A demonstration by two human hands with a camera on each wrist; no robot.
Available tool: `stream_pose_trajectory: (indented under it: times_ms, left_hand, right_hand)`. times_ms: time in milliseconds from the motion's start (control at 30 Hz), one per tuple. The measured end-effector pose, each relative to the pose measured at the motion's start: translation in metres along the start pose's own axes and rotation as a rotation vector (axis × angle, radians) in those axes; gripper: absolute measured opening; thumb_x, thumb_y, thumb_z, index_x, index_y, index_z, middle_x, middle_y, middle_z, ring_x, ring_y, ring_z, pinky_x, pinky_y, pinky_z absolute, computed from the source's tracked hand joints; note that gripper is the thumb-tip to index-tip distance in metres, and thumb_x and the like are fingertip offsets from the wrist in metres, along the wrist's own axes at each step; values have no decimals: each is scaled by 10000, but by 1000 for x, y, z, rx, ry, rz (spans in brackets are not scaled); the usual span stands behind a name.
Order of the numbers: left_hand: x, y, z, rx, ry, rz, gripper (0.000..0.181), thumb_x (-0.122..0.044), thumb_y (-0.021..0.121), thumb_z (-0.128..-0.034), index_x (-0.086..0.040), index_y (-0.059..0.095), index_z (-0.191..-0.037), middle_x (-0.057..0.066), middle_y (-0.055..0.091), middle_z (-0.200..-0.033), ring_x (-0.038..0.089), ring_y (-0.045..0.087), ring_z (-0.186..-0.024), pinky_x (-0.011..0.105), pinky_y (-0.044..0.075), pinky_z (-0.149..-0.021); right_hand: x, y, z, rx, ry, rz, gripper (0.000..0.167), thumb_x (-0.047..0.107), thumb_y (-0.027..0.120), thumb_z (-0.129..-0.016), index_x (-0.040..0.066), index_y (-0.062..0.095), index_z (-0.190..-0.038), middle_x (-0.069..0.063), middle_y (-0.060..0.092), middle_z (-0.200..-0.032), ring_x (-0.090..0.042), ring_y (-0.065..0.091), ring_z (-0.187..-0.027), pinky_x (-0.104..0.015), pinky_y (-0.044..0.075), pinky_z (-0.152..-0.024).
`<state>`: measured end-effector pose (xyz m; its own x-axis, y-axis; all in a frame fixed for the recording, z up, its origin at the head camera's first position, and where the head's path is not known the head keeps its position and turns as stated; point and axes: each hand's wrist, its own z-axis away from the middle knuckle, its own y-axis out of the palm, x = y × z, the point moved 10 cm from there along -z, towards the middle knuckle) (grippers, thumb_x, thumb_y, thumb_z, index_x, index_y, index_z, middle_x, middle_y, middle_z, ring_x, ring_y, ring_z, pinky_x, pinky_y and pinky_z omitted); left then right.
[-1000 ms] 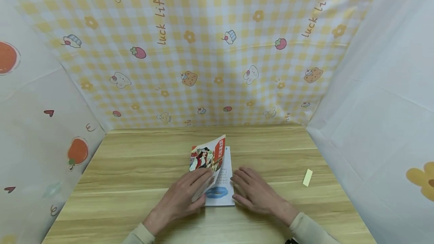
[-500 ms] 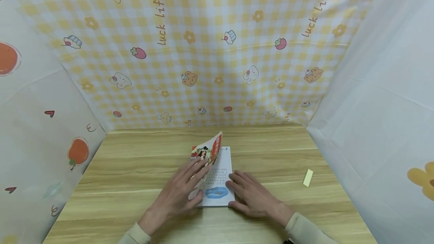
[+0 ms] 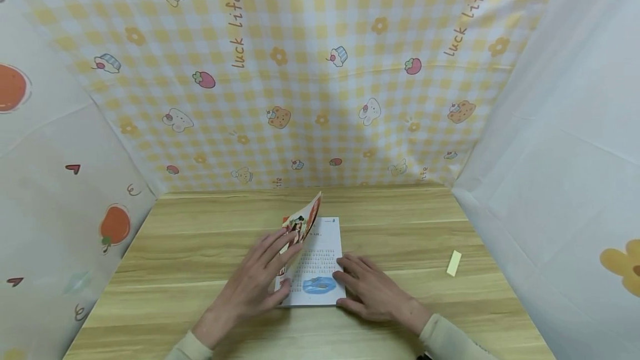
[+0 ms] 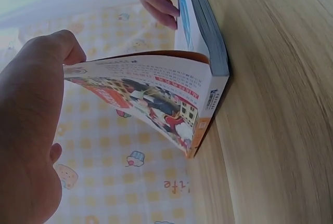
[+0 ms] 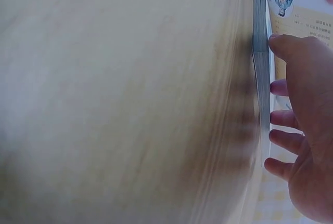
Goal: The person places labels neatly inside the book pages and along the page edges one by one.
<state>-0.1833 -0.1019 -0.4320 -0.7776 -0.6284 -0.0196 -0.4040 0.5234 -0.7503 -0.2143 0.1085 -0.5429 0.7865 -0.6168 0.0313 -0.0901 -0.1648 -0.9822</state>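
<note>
At twelve o'clock lies the book. Your hands are apart: left hand touches the raised cover with straight fingers, right hand the four-o'clock edge. If left slips, cover may spring back.

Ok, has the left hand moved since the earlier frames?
Yes, to the left: the left hand is now farther from the yellow strip, which has stayed put.
</note>
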Motion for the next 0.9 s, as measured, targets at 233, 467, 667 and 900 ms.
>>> stream_pose_trajectory:
  times_ms: [233, 467, 667, 900]
  left_hand:
    - [5, -12, 6, -33, -12, 12, 805, -201, 763, -840, -61, 597, -1615, 175, 575, -1690, 417, 556, -1520, 406, 140, -1486]
    - [5, -24, 11, -79, 25, -3, 778, -226, 779, -822, -4, 637, -1554, 225, 603, -1650, 465, 576, -1461, 422, 139, -1489]
    - [7, -29, 13, -79, 25, -20, 768, -214, 790, -801, -3, 662, -1527, 249, 631, -1610, 464, 565, -1465, 432, 135, -1489]
    - [10, -33, 21, -96, 38, -52, 718, -223, 773, -795, -17, 700, -1479, 257, 652, -1581, 473, 590, -1435, 440, 136, -1489]
  right_hand:
    - [0, -2, -2, -9, -4, -4, 581, 605, 626, -1116, 196, 692, -1524, -132, 622, -1647, -294, 602, -1543, -518, 522, -1274]
    - [1, -3, -2, -24, -20, 9, 581, 605, 643, -1109, 191, 696, -1514, -134, 631, -1629, -294, 617, -1522, -515, 540, -1248]
    - [1, -3, -3, -15, -16, 3, 592, 616, 636, -1109, 200, 684, -1527, -123, 621, -1636, -292, 607, -1531, -518, 533, -1259]
    - [1, -3, -3, -21, -12, -21, 581, 596, 645, -1110, 196, 678, -1531, -149, 623, -1642, -357, 597, -1554, -539, 530, -1266]
